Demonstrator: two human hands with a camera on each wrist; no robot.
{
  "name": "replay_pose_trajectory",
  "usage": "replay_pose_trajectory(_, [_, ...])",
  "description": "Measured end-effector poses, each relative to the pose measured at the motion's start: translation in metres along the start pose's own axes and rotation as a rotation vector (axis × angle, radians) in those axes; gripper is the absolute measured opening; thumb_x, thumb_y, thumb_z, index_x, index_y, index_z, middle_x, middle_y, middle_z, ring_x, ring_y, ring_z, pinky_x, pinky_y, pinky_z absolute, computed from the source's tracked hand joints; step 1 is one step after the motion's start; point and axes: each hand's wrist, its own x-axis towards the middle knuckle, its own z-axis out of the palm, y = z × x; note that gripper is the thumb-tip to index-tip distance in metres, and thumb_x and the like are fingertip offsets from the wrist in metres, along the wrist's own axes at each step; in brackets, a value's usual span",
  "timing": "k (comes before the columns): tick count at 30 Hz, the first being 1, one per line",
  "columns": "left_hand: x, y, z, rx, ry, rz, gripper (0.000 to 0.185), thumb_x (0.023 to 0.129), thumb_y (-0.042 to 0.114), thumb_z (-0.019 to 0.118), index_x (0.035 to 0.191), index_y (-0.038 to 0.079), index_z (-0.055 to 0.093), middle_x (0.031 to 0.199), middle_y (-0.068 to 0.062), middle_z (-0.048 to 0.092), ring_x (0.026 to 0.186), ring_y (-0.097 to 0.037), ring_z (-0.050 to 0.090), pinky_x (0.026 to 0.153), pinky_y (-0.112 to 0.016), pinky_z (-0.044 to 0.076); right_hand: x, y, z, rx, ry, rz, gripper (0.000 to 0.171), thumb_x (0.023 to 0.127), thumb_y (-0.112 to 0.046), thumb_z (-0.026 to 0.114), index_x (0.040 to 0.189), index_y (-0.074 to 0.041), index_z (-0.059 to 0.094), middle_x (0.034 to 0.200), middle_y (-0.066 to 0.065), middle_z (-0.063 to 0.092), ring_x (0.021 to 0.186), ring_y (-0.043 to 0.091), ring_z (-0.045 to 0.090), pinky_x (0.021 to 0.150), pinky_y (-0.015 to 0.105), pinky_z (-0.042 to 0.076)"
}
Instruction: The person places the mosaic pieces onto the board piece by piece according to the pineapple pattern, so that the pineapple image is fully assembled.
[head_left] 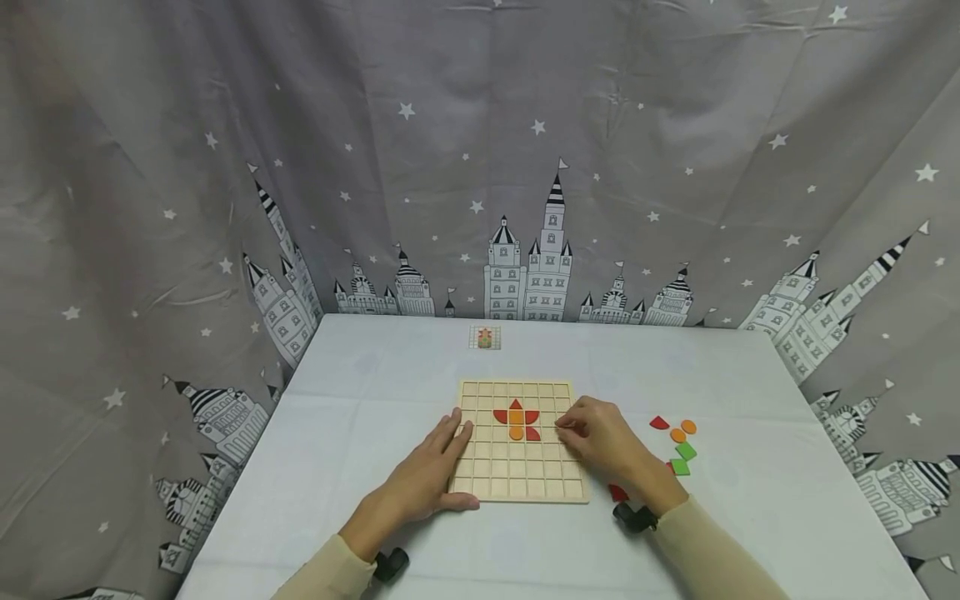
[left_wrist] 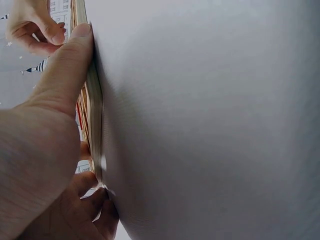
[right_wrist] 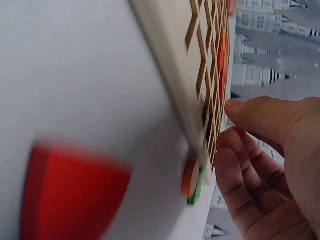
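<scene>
Head view: a wooden grid board is seen mid-table, a flower of red and orange pieces laid near its far side. Its left edge is steadied by the left hand, fingers flat, thumb on the near edge. The right hand rests curled at the board's right edge; whether anything is pinched cannot be told. Another piece seems due from the loose pieces right of the board, where open table remains.

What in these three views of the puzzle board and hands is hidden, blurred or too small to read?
- Pattern card, head view: too small to read.
- Right hand fingertips, head view: curled under, so any piece held is hidden.
- Red piece, right wrist view: blurred, shape unclear.
- Wooden board, left wrist view: edge-on, its pieces hidden.
</scene>
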Motion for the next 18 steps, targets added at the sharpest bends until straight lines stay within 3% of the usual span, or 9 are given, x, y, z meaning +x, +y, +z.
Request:
replay_pose_trajectory(13, [0.0,0.0,0.0,0.0,0.0,0.002,0.127,0.09,0.06,0.098,0.183,0.001,0.033,0.195,-0.025,0.017,0.182,-0.047,0.025,0.141,-0.063,0.039,-0.025,0.049,-0.034,-0.108,0.113,0.043,0.021,0.094,-0.007,0.097,0.114,-0.008,0.091,0.108,0.005,0.081,0.087,0.011,0.067,0.072,0.023,0.056])
replay_pose_trajectory(18, [0.001,0.0,0.0,-0.005,0.003,0.01,0.127,0.09,0.059,0.098,0.182,0.001,0.033,0.195,-0.026,0.018,0.181,-0.048,0.025,0.141,-0.064,0.04,-0.035,0.063,-0.05,-0.148,0.104,0.128,0.031,0.095,-0.015,0.098,0.124,-0.01,0.09,0.116,0.009,0.08,0.093,0.017,0.068,0.076,0.027,0.06])
